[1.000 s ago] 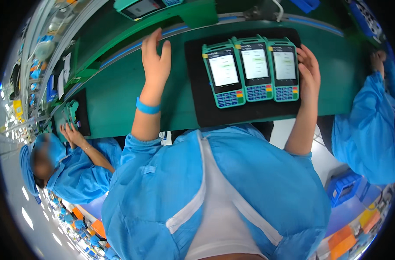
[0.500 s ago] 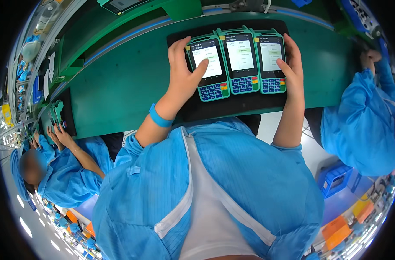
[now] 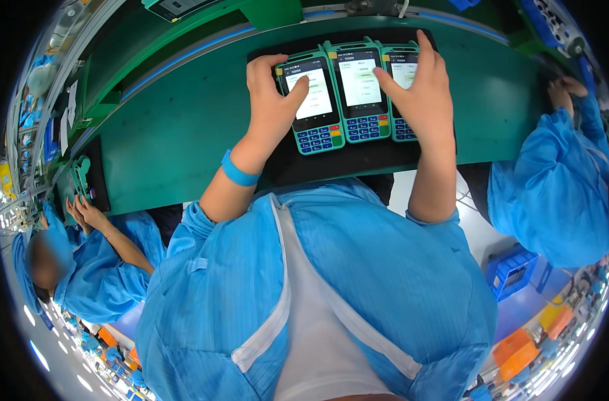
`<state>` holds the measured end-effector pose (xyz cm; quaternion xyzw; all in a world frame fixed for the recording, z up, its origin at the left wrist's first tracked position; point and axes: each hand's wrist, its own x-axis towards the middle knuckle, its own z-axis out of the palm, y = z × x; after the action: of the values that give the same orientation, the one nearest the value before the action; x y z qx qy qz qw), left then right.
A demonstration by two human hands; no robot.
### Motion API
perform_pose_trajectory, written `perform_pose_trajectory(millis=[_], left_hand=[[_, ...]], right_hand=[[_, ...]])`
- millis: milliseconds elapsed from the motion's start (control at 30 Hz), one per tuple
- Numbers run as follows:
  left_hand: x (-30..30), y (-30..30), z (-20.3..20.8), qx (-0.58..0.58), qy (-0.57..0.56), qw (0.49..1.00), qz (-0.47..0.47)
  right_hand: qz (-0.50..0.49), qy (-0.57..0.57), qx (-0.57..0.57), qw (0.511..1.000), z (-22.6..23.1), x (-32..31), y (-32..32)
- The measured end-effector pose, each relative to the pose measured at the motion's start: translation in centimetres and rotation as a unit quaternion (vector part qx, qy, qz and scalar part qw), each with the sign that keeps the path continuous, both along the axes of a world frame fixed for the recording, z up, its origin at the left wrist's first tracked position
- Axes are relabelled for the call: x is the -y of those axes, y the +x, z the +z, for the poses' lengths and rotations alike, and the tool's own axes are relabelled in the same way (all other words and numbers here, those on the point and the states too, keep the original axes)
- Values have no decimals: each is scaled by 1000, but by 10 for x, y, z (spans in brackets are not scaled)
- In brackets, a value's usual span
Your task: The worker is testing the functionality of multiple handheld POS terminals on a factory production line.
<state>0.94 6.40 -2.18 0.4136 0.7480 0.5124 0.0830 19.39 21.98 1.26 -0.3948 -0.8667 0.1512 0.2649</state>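
Three green-cased handheld payment terminals lie side by side on a black mat (image 3: 378, 158), screens lit and keypads toward me. My left hand (image 3: 270, 103) is open at the left terminal (image 3: 316, 101). Its fingers bend over the upper left edge and its thumb is over the screen, touching or just above it. My right hand (image 3: 425, 93) is open, fingers spread across the right terminal (image 3: 399, 65) and hiding much of its screen and keypad. The right thumb reaches to the right side of the screen on the middle terminal (image 3: 358, 90).
The mat lies on a green bench (image 3: 184, 127) with a raised green frame (image 3: 211, 35) along its far side. A co-worker in blue (image 3: 110, 271) handles a green device at left; another (image 3: 538, 187) sits at right. A blue crate (image 3: 512, 271) stands behind at right.
My right hand has moved left from the right terminal's outer edge, its thumb now over the middle screen. My left thumb has shifted slightly up its screen. The whole view has moved slightly.
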Motion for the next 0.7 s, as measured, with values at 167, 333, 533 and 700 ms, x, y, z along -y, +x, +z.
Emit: perform_pose_trajectory(millis=[167,333,533,700], left_hand=[[2,1,2,-20,-7,1000,-6],[7,-4,4,-45,-20,999,-16],[8,-6,3,-62,-13,998,-27],[8,-8,4,-69,4,997,-31]], right_hand=[[-75,19,82,994,-3,9,-16],[-28,-27,-25,999,-8,-4,-3],[32,-244,-208,947,-14,-33,21],[34,-249,-254,934,-22,-35,24]])
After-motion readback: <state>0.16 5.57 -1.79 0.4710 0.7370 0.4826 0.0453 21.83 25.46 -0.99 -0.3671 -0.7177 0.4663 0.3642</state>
